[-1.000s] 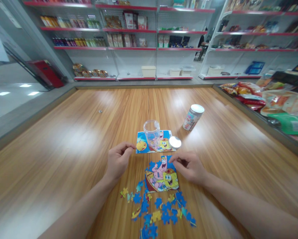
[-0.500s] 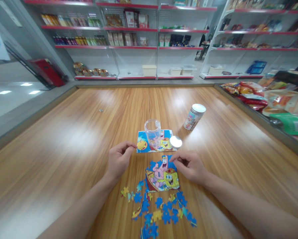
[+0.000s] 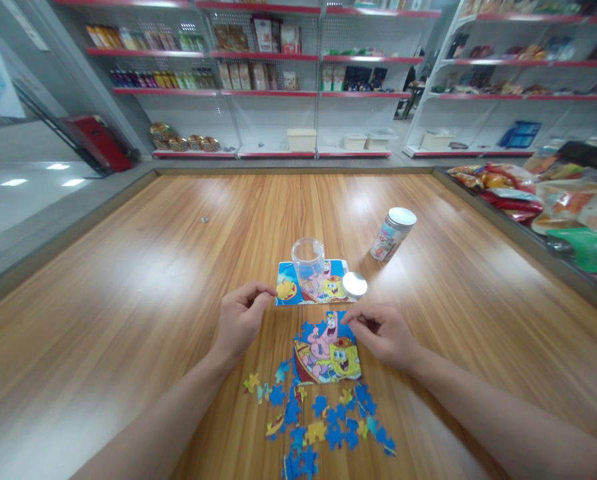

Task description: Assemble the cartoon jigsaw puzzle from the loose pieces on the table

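A partly assembled jigsaw puzzle (image 3: 327, 353) with a pink and a yellow cartoon figure lies in front of me. My right hand (image 3: 381, 335) is closed, its fingertips at the puzzle's upper right corner. My left hand (image 3: 244, 320) is also closed, with thumb and index finger close together at the left edge of a printed picture card (image 3: 286, 291). Whatever either pinch holds is hidden. On the card stands a clear plastic jar (image 3: 308, 267), and a round silver lid (image 3: 354, 285) overlaps its right end. Several loose puzzle pieces (image 3: 334, 435), mostly blue, lie scattered below the puzzle.
A printed can with a silver lid (image 3: 393, 235) stands to the right behind the card. A tiny object (image 3: 204, 219) lies far left on the wooden table (image 3: 178, 280). Packaged snacks (image 3: 568, 207) sit beyond the right edge. Stocked shelves (image 3: 268, 93) line the back.
The whole view has shifted very slightly. Both hands and the puzzle keep their places relative to each other.
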Action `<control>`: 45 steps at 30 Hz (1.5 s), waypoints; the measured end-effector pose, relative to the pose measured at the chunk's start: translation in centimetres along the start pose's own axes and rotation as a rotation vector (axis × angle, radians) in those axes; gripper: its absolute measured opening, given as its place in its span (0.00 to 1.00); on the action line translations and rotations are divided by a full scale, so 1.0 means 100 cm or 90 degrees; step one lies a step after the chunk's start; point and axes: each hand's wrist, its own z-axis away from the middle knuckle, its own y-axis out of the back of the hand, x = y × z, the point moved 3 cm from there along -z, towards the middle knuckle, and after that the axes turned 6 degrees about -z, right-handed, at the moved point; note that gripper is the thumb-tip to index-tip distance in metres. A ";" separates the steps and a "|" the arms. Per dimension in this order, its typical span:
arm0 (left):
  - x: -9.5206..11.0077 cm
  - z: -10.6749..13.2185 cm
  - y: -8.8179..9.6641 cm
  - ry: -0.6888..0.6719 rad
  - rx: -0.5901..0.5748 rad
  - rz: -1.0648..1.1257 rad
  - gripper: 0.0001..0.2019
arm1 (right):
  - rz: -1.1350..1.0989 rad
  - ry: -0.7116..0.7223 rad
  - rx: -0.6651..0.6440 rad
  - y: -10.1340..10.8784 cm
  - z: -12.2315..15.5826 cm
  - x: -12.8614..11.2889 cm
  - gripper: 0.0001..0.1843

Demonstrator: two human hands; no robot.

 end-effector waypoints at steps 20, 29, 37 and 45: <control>-0.001 0.000 -0.001 -0.005 -0.022 0.005 0.09 | 0.073 0.103 -0.106 -0.009 0.006 -0.010 0.10; -0.001 -0.001 -0.001 -0.001 -0.036 0.013 0.09 | 0.055 0.144 -0.101 -0.011 0.007 -0.013 0.09; -0.001 0.001 0.000 -0.008 -0.032 0.003 0.09 | 0.073 0.168 -0.100 -0.012 0.005 -0.016 0.09; -0.002 0.000 0.000 -0.013 -0.037 0.015 0.09 | 0.288 0.256 -0.278 -0.034 0.039 -0.050 0.08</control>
